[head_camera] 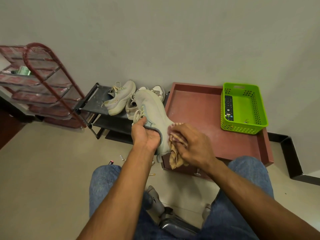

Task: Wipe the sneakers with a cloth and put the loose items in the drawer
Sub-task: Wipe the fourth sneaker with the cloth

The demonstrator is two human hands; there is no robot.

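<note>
Nothing here can be read from where I stand. The remote control (228,108) lying in the green basket (259,108) has rows of buttons and a few small coloured keys near its lower end, but whatever is printed on them is too small to make out. The green and white packet (23,71) on the red rack (52,80) at the left carries some print as well, blurred past reading behind the clear plastic cover.

Pale sneaker (152,108) held aloft (cloth (175,148) against heel).
</note>
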